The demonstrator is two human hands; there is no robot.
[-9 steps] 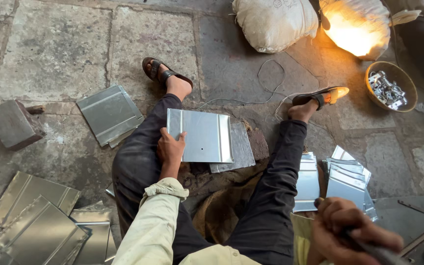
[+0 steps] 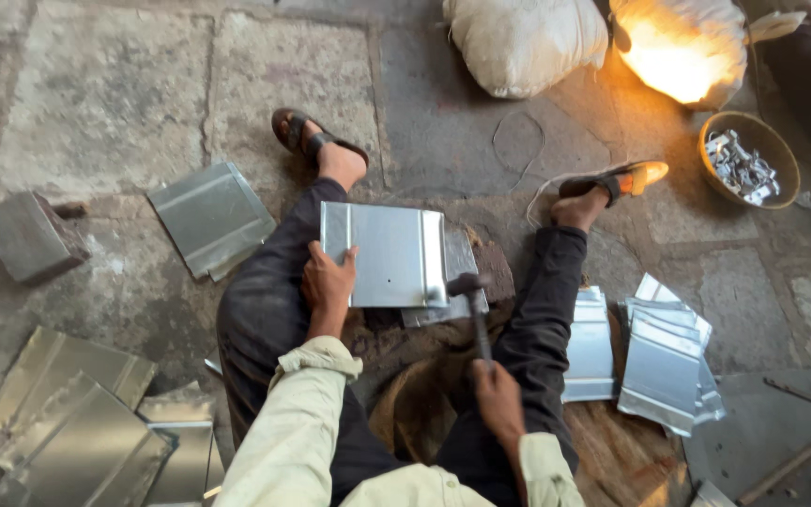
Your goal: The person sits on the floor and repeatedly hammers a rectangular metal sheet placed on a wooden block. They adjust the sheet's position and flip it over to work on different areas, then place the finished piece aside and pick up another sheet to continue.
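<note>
Now hammering a sheet on the floor

We are sitting on the stone floor (image 2: 124, 103) with both legs spread, and we are looking down at our hands. Our left hand (image 2: 328, 280) is lying on the left edge of a flat metal sheet (image 2: 387, 253), with the fingers spread and pressing on it; the hand is not closed around the sheet. The sheet is resting between our knees, on top of another plate and a dark block. Our right hand (image 2: 497, 394) is clamping tight around the handle of a hammer (image 2: 471, 300). The hammer head is meeting the lower right corner of the sheet, beside its folded right edge.

We are wearing sandals; the left one (image 2: 304, 131) is pointing up on the floor, and the right one (image 2: 617, 178) is lying in the warm light. Behind the feet a white sack (image 2: 527, 42) is standing, and next to it a second sack (image 2: 678, 47) is glowing orange. A round bowl (image 2: 767, 141) with small metal pieces is sitting at the right. One loose sheet (image 2: 210, 218) is lying left of our leg, well apart from the hand. More bent sheets are piling at the lower left (image 2: 68, 422), and a stack of finished sheets (image 2: 654, 361) is lying just beside our right leg.
</note>
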